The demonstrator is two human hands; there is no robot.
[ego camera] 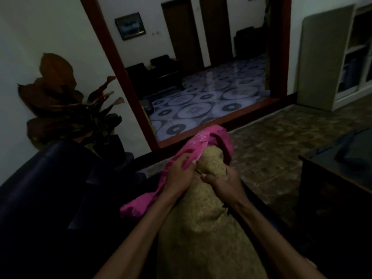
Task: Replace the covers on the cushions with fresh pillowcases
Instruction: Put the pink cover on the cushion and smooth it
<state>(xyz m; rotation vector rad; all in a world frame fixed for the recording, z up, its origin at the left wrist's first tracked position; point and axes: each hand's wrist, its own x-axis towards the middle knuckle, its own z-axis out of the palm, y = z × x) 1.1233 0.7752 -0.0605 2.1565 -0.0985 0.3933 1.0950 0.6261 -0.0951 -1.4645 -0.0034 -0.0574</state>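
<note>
A long mustard-yellow cushion [203,234] points away, its far end capped by a bunched pink pillowcase [201,141].

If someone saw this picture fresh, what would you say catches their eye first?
The bright pink pillowcase at centre, gripped by the left hand and bunched over the end of the tan cushion, which the right hand squeezes. Beyond, the circle-patterned floor shows through the doorway.

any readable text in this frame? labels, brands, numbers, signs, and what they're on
None readable.
Framed picture on the wall: too dark and blurred to tell whether it bears any words.
Pink pillowcase: a pale pattern, no lettering.
Cushion: speckled fabric, no label in view.
Cabinet shelves: contents too blurred to read.
</note>
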